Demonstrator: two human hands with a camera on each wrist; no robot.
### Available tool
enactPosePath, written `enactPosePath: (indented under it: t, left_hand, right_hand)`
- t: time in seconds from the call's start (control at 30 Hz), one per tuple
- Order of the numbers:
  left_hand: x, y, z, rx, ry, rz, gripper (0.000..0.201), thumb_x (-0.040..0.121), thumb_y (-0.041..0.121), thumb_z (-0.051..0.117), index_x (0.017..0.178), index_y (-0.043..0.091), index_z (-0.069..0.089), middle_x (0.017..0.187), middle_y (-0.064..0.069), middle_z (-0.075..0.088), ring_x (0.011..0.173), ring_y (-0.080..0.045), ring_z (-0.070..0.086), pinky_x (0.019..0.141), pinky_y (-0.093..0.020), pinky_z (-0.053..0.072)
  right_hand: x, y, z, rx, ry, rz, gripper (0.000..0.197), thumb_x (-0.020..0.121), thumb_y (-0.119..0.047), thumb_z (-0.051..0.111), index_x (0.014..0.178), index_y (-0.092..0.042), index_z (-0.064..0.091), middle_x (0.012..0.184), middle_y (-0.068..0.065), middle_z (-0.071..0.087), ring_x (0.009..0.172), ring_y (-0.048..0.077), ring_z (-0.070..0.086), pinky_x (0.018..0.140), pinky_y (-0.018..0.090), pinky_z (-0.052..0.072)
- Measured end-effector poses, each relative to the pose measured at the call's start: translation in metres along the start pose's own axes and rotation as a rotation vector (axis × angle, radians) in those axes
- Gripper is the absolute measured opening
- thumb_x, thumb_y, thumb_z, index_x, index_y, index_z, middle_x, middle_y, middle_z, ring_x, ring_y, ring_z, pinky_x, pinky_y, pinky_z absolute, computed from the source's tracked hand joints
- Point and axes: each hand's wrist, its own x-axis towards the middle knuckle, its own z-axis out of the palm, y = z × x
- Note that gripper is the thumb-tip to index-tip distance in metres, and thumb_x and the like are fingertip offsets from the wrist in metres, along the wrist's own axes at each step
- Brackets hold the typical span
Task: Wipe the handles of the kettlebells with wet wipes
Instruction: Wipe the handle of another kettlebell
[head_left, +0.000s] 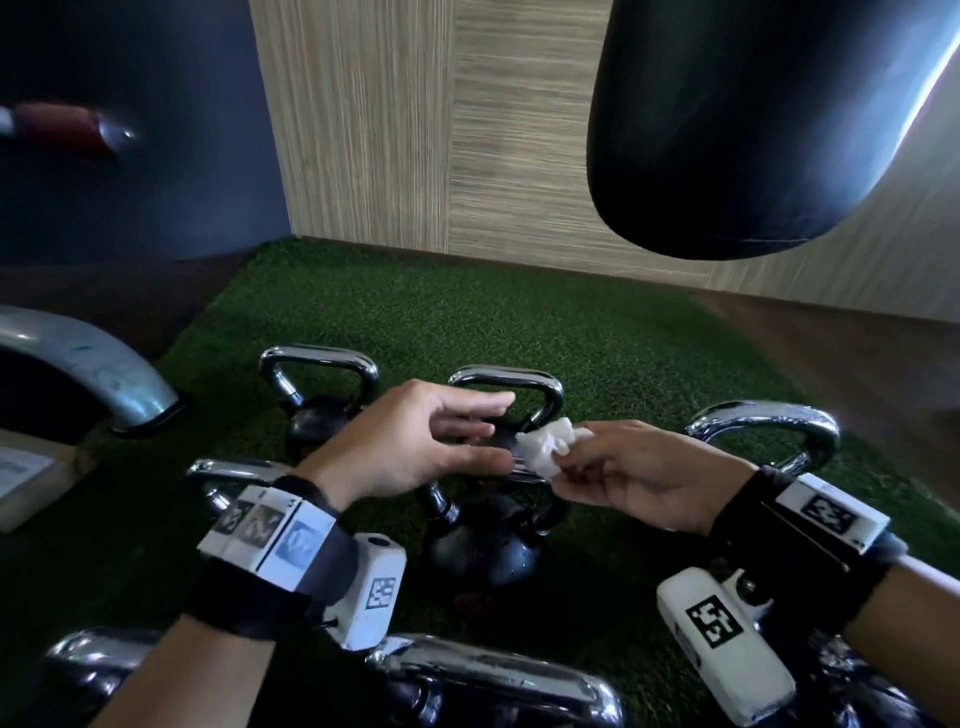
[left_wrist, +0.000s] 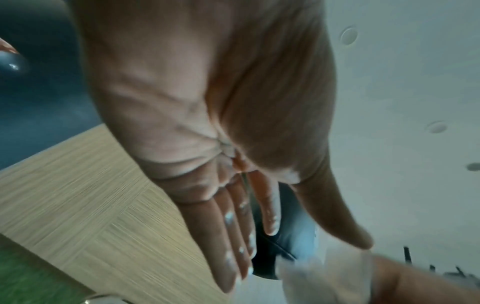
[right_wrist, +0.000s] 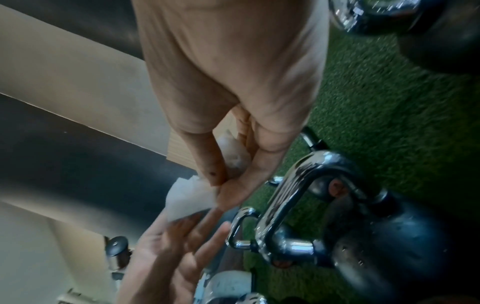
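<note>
Right hand: your right hand pinches a crumpled white wet wipe between thumb and fingertips, above the kettlebells.
Left hand: your left hand is held palm inward with its fingers straight and slightly apart, the tips just beside the wipe; you cannot tell from the views whether they touch it.
Wipe position: the wipe is in the air over the chrome handle of the middle kettlebell, not on it.
Kettlebells: several black kettlebells with chrome handles stand upright on the green turf mat, with one far kettlebell on the left.
Surroundings: a black punching bag hangs at upper right before a wood-grain wall panel.
</note>
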Motion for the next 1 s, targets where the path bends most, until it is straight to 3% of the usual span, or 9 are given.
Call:
enactPosePath:
  t: [0.1,0.2,0.3,0.47,0.53,0.67,0.8,0.9,1.0]
  left_hand:
    - [0.003,0.000,0.006,-0.061,-0.021,0.005,0.062,0.066,0.025,0.089,0.125,0.030,0.070,0.120,0.011,0.075,0.114,-0.007,0.070,0.102,-0.024,0.053]
    - [0.003,-0.001,0.003,-0.041,0.068,0.051,0.048,0.074,0.017,0.087,0.120,0.023,0.075,0.111,0.010,0.077,0.108,-0.004,0.071,0.093,-0.017,0.054]
    - [0.003,-0.005,0.001,-0.025,0.087,0.067,0.052,0.074,0.032,0.091,0.122,0.019,0.076,0.114,0.006,0.078,0.111,-0.009,0.071,0.102,-0.033,0.056]
    - [0.006,-0.004,0.003,0.082,0.180,0.106,0.026,0.071,0.047,0.084,0.096,0.040,0.082,0.093,0.015,0.080,0.088,0.003,0.071,0.087,-0.029,0.057]
    - [0.009,-0.005,0.004,0.169,0.171,0.143,0.016,0.079,0.047,0.081,0.090,0.036,0.082,0.084,0.018,0.078,0.080,0.004,0.069,0.074,-0.024,0.051]
    - [0.017,-0.023,0.002,0.297,0.266,0.139,0.014,0.084,0.051,0.079,0.081,0.037,0.078,0.080,0.020,0.074,0.076,0.006,0.065,0.069,-0.024,0.047]
    - [0.022,-0.042,0.002,0.509,0.338,0.195,0.037,0.084,0.061,0.073,0.088,0.025,0.081,0.082,0.010,0.070,0.078,-0.004,0.065,0.071,-0.026,0.050]
    - [0.023,-0.041,0.009,0.622,0.263,0.210,0.033,0.091,0.039,0.075,0.124,0.037,0.074,0.087,0.012,0.066,0.079,0.000,0.061,0.073,-0.011,0.044]
    - [0.031,-0.044,0.019,0.679,0.171,0.191,0.038,0.097,0.028,0.070,0.133,0.036,0.067,0.090,0.012,0.061,0.079,-0.001,0.057,0.072,-0.009,0.037]
  right_hand:
    - [0.001,-0.003,0.019,0.047,-0.020,-0.046,0.014,0.080,0.009,0.068,0.088,-0.002,0.065,0.079,0.012,0.069,0.060,0.014,0.067,0.056,0.027,0.062]
    - [0.001,-0.006,0.028,0.034,-0.057,-0.068,0.016,0.069,-0.003,0.076,0.082,-0.006,0.068,0.074,0.009,0.070,0.057,0.012,0.064,0.057,0.024,0.062]
    - [0.006,-0.007,0.030,0.006,-0.037,-0.078,0.016,0.059,-0.011,0.079,0.074,-0.010,0.073,0.074,0.009,0.070,0.056,0.012,0.062,0.054,0.023,0.060]
    - [0.016,-0.004,0.029,-0.014,-0.008,-0.024,0.020,0.058,-0.019,0.082,0.076,-0.014,0.076,0.074,0.002,0.068,0.058,0.010,0.056,0.053,0.020,0.051]
    - [0.017,-0.003,0.025,-0.064,-0.048,0.007,0.026,0.065,-0.027,0.082,0.086,-0.014,0.073,0.074,0.000,0.066,0.060,0.011,0.056,0.058,0.024,0.047]
    - [0.024,0.003,0.018,-0.109,-0.028,-0.009,0.015,0.090,-0.032,0.068,0.094,-0.018,0.071,0.079,-0.001,0.065,0.064,0.014,0.054,0.060,0.026,0.042]
    - [0.046,0.026,-0.002,-0.152,0.412,-0.144,0.006,0.091,-0.021,0.070,0.089,-0.016,0.070,0.065,-0.001,0.057,0.049,0.011,0.045,0.048,0.021,0.036]
    - [0.064,0.066,-0.024,-0.338,0.703,-0.147,0.010,0.086,-0.009,0.062,0.087,-0.017,0.067,0.070,0.002,0.057,0.051,0.012,0.043,0.043,0.017,0.029]
    - [0.076,0.099,-0.035,-0.350,0.534,0.078,0.030,0.078,0.010,0.061,0.088,-0.017,0.066,0.063,0.004,0.054,0.045,0.014,0.039,0.046,0.018,0.028]
